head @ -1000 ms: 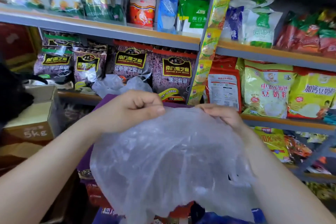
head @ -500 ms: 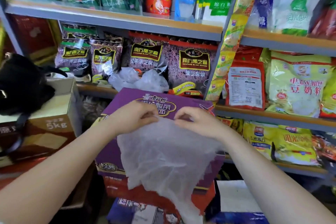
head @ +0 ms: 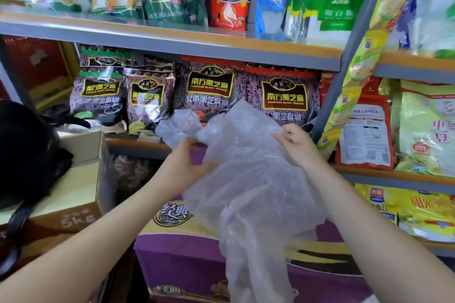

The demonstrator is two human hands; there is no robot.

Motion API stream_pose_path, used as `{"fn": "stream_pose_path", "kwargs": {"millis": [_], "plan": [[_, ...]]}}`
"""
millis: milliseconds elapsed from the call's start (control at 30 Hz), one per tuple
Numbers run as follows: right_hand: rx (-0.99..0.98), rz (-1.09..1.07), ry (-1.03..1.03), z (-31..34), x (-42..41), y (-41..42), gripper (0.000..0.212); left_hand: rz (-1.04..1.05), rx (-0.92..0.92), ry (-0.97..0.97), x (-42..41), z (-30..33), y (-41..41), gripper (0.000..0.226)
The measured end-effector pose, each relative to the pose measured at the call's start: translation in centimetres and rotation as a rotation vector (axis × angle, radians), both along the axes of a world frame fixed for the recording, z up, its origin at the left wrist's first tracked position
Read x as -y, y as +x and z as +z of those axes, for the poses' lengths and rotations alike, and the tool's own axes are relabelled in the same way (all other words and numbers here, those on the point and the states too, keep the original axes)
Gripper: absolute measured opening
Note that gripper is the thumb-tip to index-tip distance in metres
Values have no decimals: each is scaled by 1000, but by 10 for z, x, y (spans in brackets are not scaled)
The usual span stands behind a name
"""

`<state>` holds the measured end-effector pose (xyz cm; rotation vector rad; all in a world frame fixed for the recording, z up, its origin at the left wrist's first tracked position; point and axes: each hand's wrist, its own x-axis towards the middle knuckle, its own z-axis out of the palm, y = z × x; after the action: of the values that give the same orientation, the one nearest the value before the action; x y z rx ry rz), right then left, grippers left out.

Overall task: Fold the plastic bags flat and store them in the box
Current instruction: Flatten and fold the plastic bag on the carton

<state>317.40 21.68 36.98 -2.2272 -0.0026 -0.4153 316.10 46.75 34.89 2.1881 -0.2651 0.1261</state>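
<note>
A crumpled translucent plastic bag (head: 253,179) hangs in front of me over a purple carton (head: 182,263). My left hand (head: 187,167) pinches its left edge between thumb and fingers. My right hand (head: 295,145) grips the bag's upper right edge. The bag's top sticks up above both hands and its tail droops over the carton's front. More crumpled clear bags (head: 177,125) lie on the shelf edge just behind my left hand. An open cardboard box (head: 81,179) marked 5kg stands at the left.
Metal shelves (head: 172,44) full of food packets rise right behind the carton. A black bag (head: 27,152) rests on the cardboard box at the left. A grey shelf post (head: 344,66) with a hanging strip of yellow sachets stands to the right of my right hand.
My hands have moved apart and reached forward toward the shelf, spreading the bag wider. The bag's top now stands up above my hands, and the view has tilted down closer to the carton.
</note>
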Motion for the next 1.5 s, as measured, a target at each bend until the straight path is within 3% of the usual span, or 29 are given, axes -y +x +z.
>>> {"fn": "stream_pose_path", "kwargs": {"millis": [33, 100, 167, 233, 267, 367, 467, 500, 567, 633, 733, 833, 900, 1033, 1167, 1267, 1367, 1500], "plan": [[-12, -46, 28, -3, 4, 3, 25, -41, -120, -41, -4, -7, 3, 46], [-76, -79, 146, -10, 7, 9, 21, -122, -143, -109, -9, -14, 8, 16], [-249, -83, 247, -9, 3, 15, 23, -163, -52, -132, -10, -13, 12, 11], [-430, -106, 126, -2, 2, 25, 44, -205, 4, -174, -4, -9, 15, 9], [-468, -110, 56, 2, 2, 30, 44, -227, 22, -202, -1, -6, 15, 8], [-419, -81, -46, 14, 3, 36, 33, -239, 55, -234, 2, -3, 19, 8], [-179, -169, -67, 8, 9, 33, 18, -142, 39, -212, -4, -8, 26, 11], [-120, -195, -64, 5, 13, 36, 25, -107, 31, -201, -6, -11, 28, 12], [-106, -191, -244, 8, 13, 43, 30, -31, 50, -151, -6, -15, 30, 16], [-52, -132, -388, 22, 1, 45, 13, 54, 82, -109, -4, -15, 31, 17], [-8, 111, -495, 49, -40, 7, 39, 117, 15, -121, 2, -17, 36, 19], [-30, 342, -803, 32, -74, -38, 37, 76, -221, -344, 10, -21, 38, 18], [-140, 355, -927, 4, -75, -43, 43, 46, -342, -474, 14, -22, 36, 15], [-283, 229, -816, -39, -46, -33, 54, 32, -404, -578, 14, -22, 36, 20], [-275, 175, -740, -51, -31, -33, 38, 79, -471, -671, 11, -27, 37, 23], [-155, 150, -633, -51, -26, -43, 20, 152, -514, -794, 5, -27, 45, 16], [-149, 152, -484, -55, -22, -51, 37, 218, -524, -878, 2, -30, 48, 17], [-190, 140, -632, -52, -32, -58, 22, 202, -329, -513, 3, -40, 47, 17]]}}
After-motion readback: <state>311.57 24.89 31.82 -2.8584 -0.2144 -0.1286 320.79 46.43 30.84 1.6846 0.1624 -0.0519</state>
